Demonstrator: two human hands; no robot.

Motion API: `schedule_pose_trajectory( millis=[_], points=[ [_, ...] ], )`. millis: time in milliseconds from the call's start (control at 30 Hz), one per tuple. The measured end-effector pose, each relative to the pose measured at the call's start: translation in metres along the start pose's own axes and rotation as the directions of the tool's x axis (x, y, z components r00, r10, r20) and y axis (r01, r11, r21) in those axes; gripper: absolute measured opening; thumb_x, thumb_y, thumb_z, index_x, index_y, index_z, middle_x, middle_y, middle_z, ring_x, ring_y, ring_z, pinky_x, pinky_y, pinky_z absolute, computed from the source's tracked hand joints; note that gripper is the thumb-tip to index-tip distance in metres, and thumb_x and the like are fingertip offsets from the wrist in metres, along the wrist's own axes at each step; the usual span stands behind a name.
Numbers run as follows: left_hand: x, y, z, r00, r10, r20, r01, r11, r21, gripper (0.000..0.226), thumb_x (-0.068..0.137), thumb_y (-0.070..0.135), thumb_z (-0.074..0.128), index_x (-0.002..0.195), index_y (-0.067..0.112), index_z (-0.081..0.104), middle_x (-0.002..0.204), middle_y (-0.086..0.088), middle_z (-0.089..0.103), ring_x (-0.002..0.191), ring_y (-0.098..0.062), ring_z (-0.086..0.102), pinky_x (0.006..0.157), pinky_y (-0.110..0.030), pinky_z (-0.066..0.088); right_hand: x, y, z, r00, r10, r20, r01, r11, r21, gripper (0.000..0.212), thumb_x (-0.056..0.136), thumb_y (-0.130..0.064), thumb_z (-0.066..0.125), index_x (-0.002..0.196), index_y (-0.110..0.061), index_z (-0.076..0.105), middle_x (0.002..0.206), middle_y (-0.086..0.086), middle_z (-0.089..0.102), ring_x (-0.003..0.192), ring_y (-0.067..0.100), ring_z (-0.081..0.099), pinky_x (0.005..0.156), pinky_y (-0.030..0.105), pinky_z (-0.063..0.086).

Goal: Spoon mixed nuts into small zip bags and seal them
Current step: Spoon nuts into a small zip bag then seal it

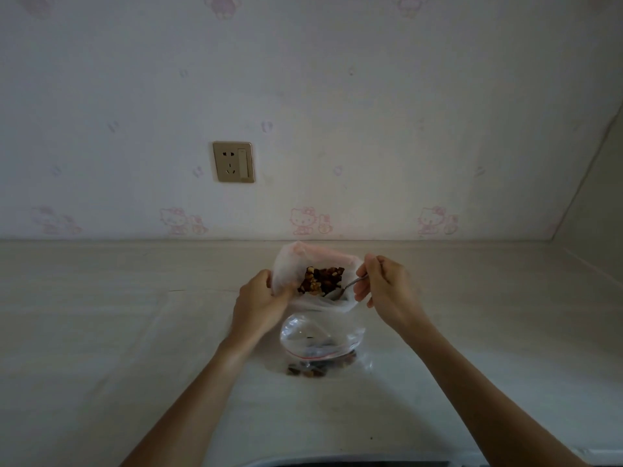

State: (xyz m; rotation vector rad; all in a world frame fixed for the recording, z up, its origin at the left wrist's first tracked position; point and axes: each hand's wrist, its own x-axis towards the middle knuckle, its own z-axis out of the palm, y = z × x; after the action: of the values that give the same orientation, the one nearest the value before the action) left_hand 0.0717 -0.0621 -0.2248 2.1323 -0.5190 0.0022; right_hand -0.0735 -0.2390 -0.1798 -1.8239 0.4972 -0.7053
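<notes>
A white plastic bag [286, 264] lies open on the counter with mixed nuts [322, 280] showing inside. My left hand [259, 299] grips the bag's left edge and holds the mouth open. My right hand [384, 286] pinches the handle of a metal spoon [347, 287], whose bowl dips into the nuts at the bag's right side. Nearer to me sits a clear small zip bag [320, 342] with a red seal strip and a few nuts at its bottom [315, 370].
The pale counter [135, 332] runs to a wall with cartoon-cat wallpaper. A gold wall socket [233, 162] is up on the left. A side wall [593, 214] closes in on the right. A dark edge [354, 464] shows at the counter's front.
</notes>
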Motion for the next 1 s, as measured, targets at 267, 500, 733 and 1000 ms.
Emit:
schedule_pose_trajectory(
  millis=[267,500,733,1000],
  points=[
    [-0.003,0.004,0.002,0.999,0.045,0.005,-0.043,0.979,-0.2,0.019,0.092,0.025,0.074,0.093,0.008,0.067,0.086,-0.011,0.072,0.084,-0.032,0.068,0.066,-0.043,0.051,0.015,0.025,0.025,0.999,0.019,0.042,-0.024,0.992,0.121,0.037,0.111,-0.024,0.042,0.089,-0.006,0.066,0.077,0.017,0.075,0.06,0.024,0.067,0.048,0.017,0.045],
    [-0.007,0.009,0.001,0.996,-0.058,0.067,0.082,0.896,-0.436,0.01,0.094,0.008,0.071,0.103,0.012,0.073,0.097,-0.005,0.08,0.097,-0.024,0.076,0.095,-0.049,0.059,0.015,0.032,0.017,0.996,0.09,0.03,-0.094,0.97,0.224,0.036,0.11,-0.024,0.046,0.087,-0.006,0.067,0.071,0.014,0.075,0.052,0.022,0.066,0.04,0.025,0.041],
    [-0.007,0.009,0.0,0.995,-0.045,0.091,0.085,0.867,-0.492,0.012,0.097,0.006,0.067,0.108,0.009,0.072,0.095,-0.008,0.081,0.096,-0.027,0.077,0.093,-0.047,0.06,0.009,0.029,0.021,0.991,0.103,0.084,-0.118,0.973,0.199,0.033,0.109,-0.023,0.046,0.093,-0.003,0.067,0.072,0.008,0.076,0.054,0.021,0.067,0.044,0.028,0.042],
    [-0.009,0.009,0.0,0.978,-0.075,0.195,0.177,0.79,-0.587,0.016,0.099,0.005,0.065,0.113,0.012,0.068,0.1,-0.01,0.081,0.097,-0.025,0.078,0.094,-0.048,0.06,0.011,0.032,0.023,0.984,0.151,0.092,-0.173,0.93,0.324,0.035,0.109,-0.021,0.047,0.091,0.0,0.068,0.074,0.015,0.076,0.05,0.025,0.067,0.045,0.026,0.049]
  ],
)
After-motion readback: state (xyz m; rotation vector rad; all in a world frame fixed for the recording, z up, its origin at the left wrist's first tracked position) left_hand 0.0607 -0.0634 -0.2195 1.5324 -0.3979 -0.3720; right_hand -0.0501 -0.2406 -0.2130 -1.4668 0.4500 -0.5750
